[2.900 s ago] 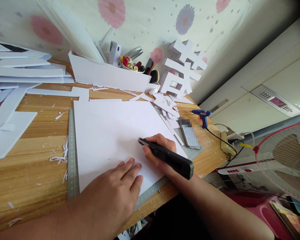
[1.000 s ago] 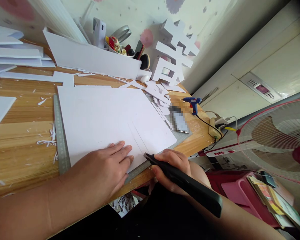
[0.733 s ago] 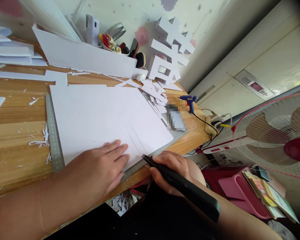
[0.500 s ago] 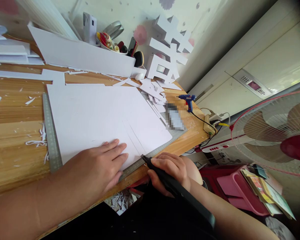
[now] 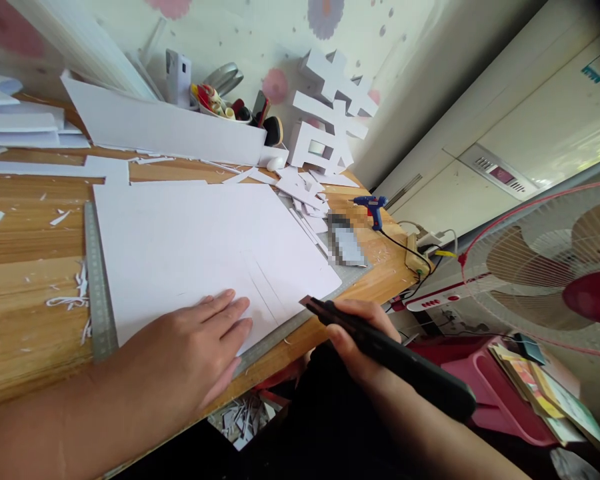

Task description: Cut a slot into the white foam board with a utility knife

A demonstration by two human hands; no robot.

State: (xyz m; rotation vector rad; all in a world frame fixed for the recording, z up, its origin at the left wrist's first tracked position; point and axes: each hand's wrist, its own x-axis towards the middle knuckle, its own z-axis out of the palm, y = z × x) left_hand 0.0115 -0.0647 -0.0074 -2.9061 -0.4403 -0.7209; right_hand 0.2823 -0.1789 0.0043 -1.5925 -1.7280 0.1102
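Note:
A large white foam board sheet (image 5: 180, 247) lies on a grey cutting mat (image 5: 99, 287) on the wooden table. Several thin lines, like cuts or marks, run across its near right part. My left hand (image 5: 200, 347) rests flat on the sheet's near edge, fingers stretched out, holding nothing. In my right hand (image 5: 367, 340) is a black utility knife (image 5: 405, 363), gripped with the fingers wrapped round the handle. Its blade tip points left and hovers near the sheet's right front edge; whether it touches is unclear.
White scraps (image 5: 303, 190) and a pixelated phone-like object (image 5: 347, 240) lie right of the sheet. Beyond are a blue glue gun (image 5: 373, 207), a power strip (image 5: 416, 257) and white cut-out letter shapes (image 5: 320, 137). A fan (image 5: 540, 260) stands at the right, above a pink bin (image 5: 485, 393).
My right hand has drawn the utility knife back and right, away from the lines on the sheet. My left hand stays on the sheet. The view has tilted slightly upward.

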